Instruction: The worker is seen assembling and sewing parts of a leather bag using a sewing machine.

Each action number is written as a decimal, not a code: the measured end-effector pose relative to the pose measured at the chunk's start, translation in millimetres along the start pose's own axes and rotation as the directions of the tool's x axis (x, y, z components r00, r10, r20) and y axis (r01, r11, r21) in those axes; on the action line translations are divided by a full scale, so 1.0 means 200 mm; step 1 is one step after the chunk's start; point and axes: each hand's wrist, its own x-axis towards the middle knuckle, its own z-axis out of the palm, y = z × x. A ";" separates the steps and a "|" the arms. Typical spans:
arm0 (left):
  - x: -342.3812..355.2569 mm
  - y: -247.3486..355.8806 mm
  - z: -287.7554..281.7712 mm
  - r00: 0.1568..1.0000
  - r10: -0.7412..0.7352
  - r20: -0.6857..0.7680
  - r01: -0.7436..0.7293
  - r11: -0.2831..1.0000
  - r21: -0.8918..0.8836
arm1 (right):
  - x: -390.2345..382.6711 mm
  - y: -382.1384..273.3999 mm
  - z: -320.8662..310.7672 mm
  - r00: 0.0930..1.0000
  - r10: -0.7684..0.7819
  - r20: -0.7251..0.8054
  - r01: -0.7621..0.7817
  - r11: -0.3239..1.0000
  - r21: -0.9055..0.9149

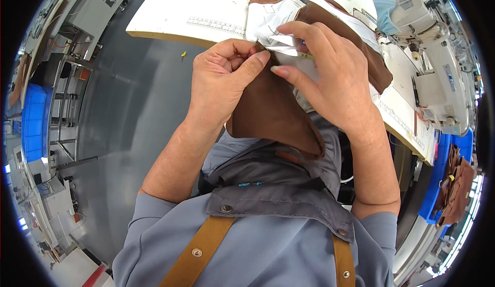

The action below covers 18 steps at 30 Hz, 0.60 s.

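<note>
So I've got both hands up close in front of me on this soft brown fabric piece [268, 111], which is hanging down between them toward my lap. My left hand [224, 78] is curled nearly closed, thumb pressed against the bent forefinger, pinching the top edge of the brown fabric right at its corner. My right hand [330, 75] is more spread out, fingers arched over the top, thumb pointing in toward the left hand and almost touching it. It's gripping the same edge where the brown fabric meets a crumpled white lining layer [273, 21]. There's something small and thin with a greenish tip [305, 56] poking out under my right fingers, but I can't tell what it is.

The rest of the piece runs back up onto the white desk [206, 8] behind my hands, brown and white layers bunched together. A printed ruler strip [214, 26] runs along the desk's near edge. Off to my right sits a white industrial sewing machine [438, 55] with a light blue cloth [384, 11] draped on its top. Further right and lower, a blue plastic bin [438, 184] has more brown pieces [454, 181] hanging over it. Grey floor [134, 111] on my left.
</note>
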 end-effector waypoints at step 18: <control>-0.05 0.05 0.06 0.998 -0.042 -0.051 0.040 0.998 -0.042 | -0.06 -0.03 -0.01 0.933 -0.343 -0.109 0.253 0.841 -0.477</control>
